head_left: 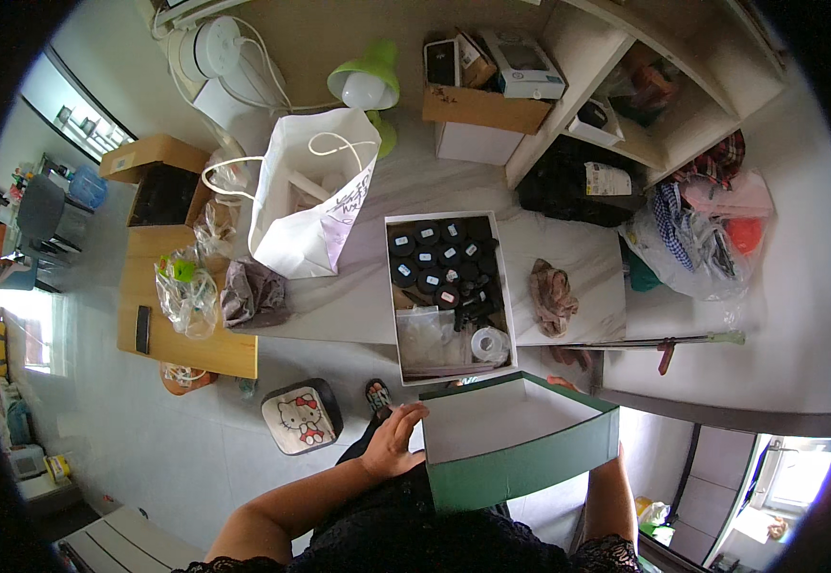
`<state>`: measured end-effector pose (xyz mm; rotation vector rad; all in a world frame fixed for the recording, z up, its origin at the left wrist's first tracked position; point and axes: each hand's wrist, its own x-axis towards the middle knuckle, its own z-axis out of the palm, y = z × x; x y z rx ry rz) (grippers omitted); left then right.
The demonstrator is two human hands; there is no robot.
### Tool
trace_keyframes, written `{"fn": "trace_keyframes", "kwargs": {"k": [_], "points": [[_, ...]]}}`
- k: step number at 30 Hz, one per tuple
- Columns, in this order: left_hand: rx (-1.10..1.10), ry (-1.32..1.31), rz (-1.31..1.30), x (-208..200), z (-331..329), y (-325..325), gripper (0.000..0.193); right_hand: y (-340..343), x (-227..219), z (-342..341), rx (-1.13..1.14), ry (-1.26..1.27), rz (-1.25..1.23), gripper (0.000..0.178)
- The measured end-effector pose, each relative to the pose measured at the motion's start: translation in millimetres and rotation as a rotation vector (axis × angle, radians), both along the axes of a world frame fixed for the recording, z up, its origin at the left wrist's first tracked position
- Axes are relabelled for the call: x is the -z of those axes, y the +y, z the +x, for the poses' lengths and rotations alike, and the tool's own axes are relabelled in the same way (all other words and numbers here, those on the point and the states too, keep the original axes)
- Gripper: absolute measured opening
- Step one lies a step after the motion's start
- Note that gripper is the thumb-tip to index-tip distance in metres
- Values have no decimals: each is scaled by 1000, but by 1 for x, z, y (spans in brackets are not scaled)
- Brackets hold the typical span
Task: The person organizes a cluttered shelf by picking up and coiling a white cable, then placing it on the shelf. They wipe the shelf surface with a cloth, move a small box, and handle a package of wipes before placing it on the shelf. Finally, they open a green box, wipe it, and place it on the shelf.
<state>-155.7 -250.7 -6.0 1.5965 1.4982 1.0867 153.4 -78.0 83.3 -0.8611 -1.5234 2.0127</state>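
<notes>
A green box lid (pixel 528 468), white inside, is held up in front of my body between both hands. My left hand (pixel 396 442) grips its left end with the fingers on the rim. My right hand (pixel 562 383) is mostly hidden behind the lid's right end; only fingertips show at the far rim. Just beyond the lid, an open shallow box (pixel 391 315) lies at the table's near edge. Several black round-capped containers (pixel 427 256) fill its far part. Clear plastic bags (pixel 425 332) and a white ring-shaped roll (pixel 489 345) lie in its near part.
A white paper bag (pixel 306 234) stands left of the open box, a crumpled brown cloth (pixel 553 298) lies right of it. Behind are a green lamp (pixel 366 81) and a carton (pixel 492 110) of small boxes. A cushioned stool (pixel 299 420) stands on the floor, left.
</notes>
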Motion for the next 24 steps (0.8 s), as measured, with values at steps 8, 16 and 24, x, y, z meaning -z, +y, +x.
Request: {"fn": "trace_keyframes", "kwargs": {"k": [8,16,24], "points": [[-131,-81,-70,-18,-28,44,85,72,12,-53,-2,-199,-19,72],[-510,-681,-456,19,-61,136,64,167,106,-146,282,-647,-129,87],[-663,-620,-534,3,-66,152,60,168,115,-161,296,-910,-126,97]]}}
